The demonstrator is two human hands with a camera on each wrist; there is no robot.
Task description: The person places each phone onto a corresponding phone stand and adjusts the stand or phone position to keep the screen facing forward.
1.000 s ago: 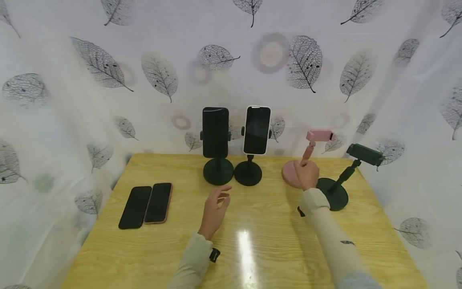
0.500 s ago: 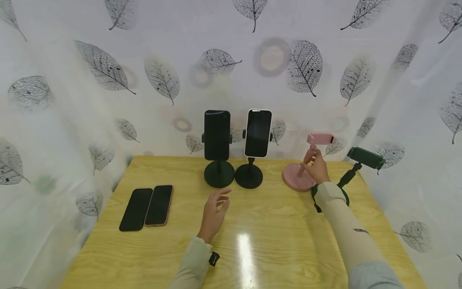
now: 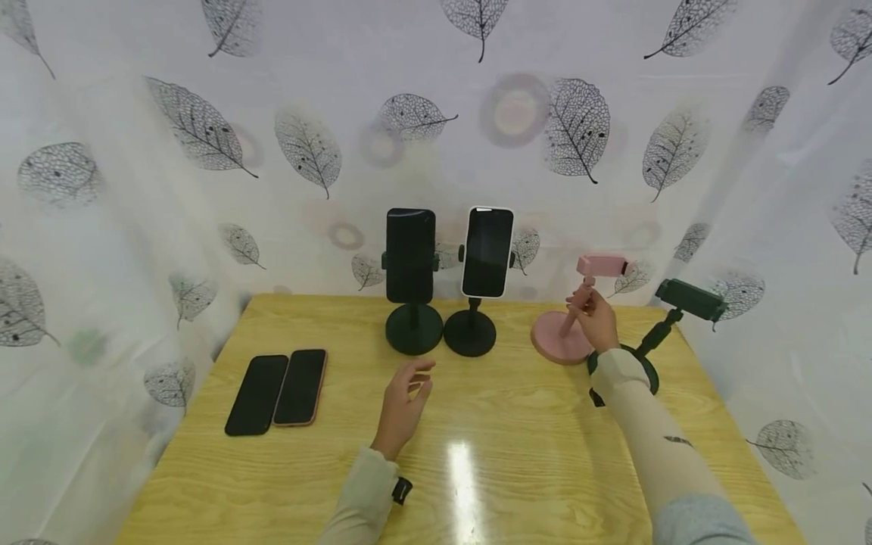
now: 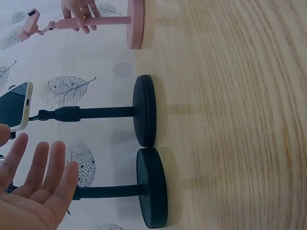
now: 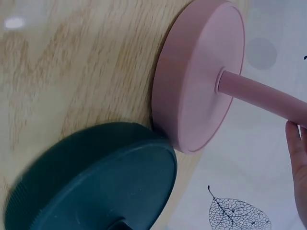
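Pink stand (image 3: 555,340) upright; I see the right hand (image 3: 599,323) grasping its post (image 4: 112,20). The left hand (image 3: 400,410) hovers, fingers relaxed.

Booth: leaf-print curtain (image 3: 354,45), wooden table (image 3: 518,409)

You had four stands on one table (image 3: 518,462): one pink stand (image 3: 555,338), one green stand (image 3: 655,335) to its right, one dark green stand (image 3: 413,333) and one black stand (image 3: 470,334) to its left. You had four phones, all left of the pink stand: one dark phone (image 3: 410,257) and one white-edged phone (image 3: 487,252) upright, one black phone (image 3: 256,395) and one pink-edged phone (image 3: 300,387) flat. You had two hands out: one right hand (image 3: 600,323) at the pink stand, one left hand (image 3: 399,411) left of it.
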